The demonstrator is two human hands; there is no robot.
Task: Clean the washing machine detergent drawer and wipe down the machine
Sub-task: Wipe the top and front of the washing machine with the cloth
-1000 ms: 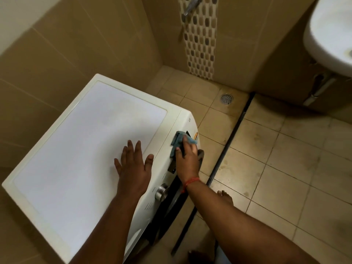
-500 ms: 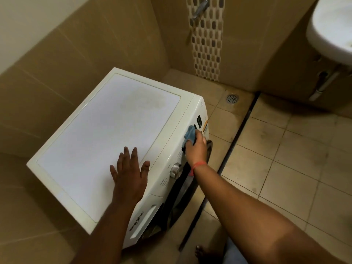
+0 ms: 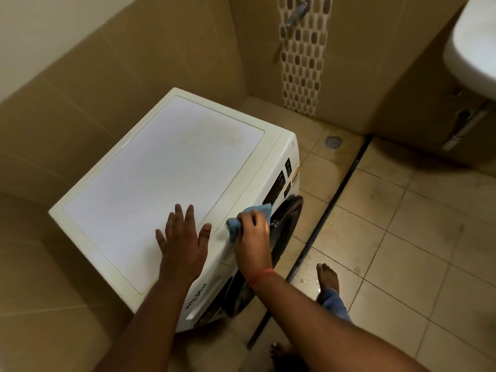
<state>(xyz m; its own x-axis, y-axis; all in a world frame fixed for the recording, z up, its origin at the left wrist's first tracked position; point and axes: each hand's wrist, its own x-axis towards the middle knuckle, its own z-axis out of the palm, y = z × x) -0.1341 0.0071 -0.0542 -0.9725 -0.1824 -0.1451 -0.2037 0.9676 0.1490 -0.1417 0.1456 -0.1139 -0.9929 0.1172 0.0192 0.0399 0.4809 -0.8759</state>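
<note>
Head view: washing machine (image 3: pixel 171 167) is sitting in the tiled corner, white top filling frame centre, front panel facing 4 o'clock. Left hand (image 3: pixel 182 237) is lying flat on the top near the front edge, fingers straight and spread, pointing to 12 o'clock, holding nothing. Right hand (image 3: pixel 253 237) is just at 3 o'clock of the left one, its grip clamped on a bunched blue cloth (image 3: pixel 248 217), fingers curled round it. Cloth is pressing against the upper front panel, at the top edge of the dark round door (image 3: pixel 285 221); loose fold is sticking out at 9 o'clock of the knuckles. Black control display (image 3: pixel 276 190) is showing just at 1 o'clock of the cloth. Detergent drawer (image 3: pixel 200 300) is sitting shut at the panel's near end, at 6 o'clock of the left hand, brand lettering on its face. Red thread (image 3: pixel 259 276) is circling the right wrist. Bare foot (image 3: pixel 327 276) is standing on the floor tiles at 4 o'clock of the machine. Floor drain (image 3: pixel 333 142) is sitting at 1 o'clock, white basin (image 3: pixel 472 44) at the top right corner, tap (image 3: pixel 296 10) at 12 o'clock.
</note>
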